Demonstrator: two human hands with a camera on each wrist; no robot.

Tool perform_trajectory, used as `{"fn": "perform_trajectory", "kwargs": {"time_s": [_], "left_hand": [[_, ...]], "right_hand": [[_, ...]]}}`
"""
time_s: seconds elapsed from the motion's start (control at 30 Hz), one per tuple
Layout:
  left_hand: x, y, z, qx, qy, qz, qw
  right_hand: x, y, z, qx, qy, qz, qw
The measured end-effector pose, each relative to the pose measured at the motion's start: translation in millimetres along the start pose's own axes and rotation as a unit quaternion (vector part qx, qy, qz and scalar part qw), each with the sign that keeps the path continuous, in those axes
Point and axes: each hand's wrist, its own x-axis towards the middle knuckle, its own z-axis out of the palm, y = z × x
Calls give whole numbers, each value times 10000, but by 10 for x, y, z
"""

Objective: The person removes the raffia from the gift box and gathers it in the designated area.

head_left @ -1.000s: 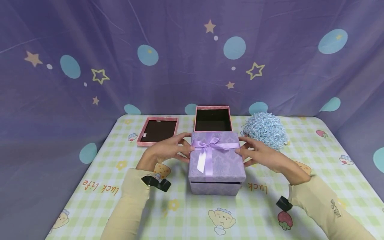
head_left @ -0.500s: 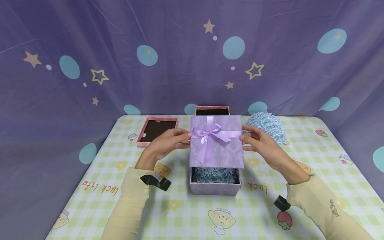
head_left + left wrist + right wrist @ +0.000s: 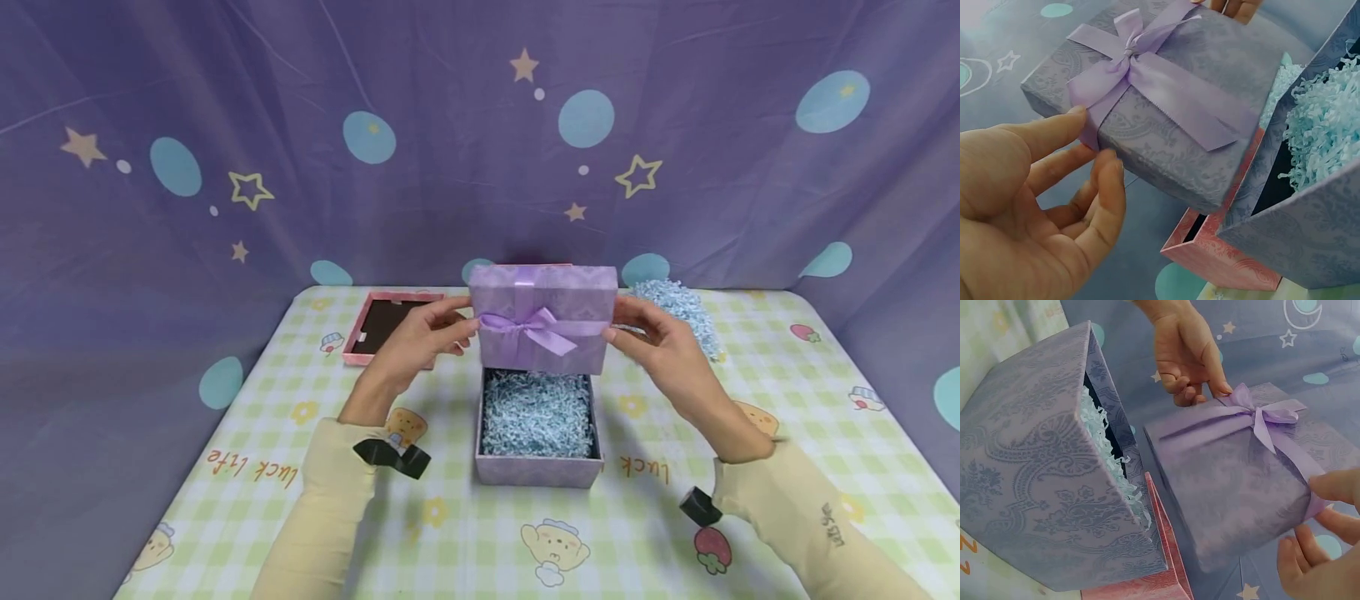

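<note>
Lid point(image 3: 566, 300), grasped at opposite sides by left hand point(image 3: 416, 346) and right hand point(image 3: 667, 346), hangs tilted near far edge of box point(image 3: 536, 472).

Pale-ylw slvs point(image 3: 322, 504), blk wrist cams point(image 3: 413, 462)

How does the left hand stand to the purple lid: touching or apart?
Touching. The left wrist view shows the left hand with its thumb on the ribbon at the edge of the purple lid, no gap between.

A green-checked tablecloth point(image 3: 645, 542) with a purple box point(image 3: 536, 472), pink box point(image 3: 1235, 262), upturned pink lid point(image 3: 357, 360) and heap of blue shreds point(image 3: 686, 312).
</note>
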Motion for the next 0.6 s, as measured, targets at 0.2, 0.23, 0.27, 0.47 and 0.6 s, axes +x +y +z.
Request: {"fn": "perform_trajectory", "kwargs": {"time_s": [0.2,0.23,0.27,0.47,0.6], "left_hand": [[1,7,41,-909,-238,219,9953],[1,8,47,-1061,-285,242,9937],[1,10,50,-1198,-327,249,9919],[-5,2,32,-1336,-320,149,9904],[11,-4,8,-972,-148,64,9951]], "right_hand": [[-19,8,37,-185,360,-59,9992],[-20,21,38,-199,378,-84,9991],[-21,36,39,-192,378,-115,9990],[-28,107,40,67,270,-242,9993],[-31,116,44,225,165,-227,9994]]}}
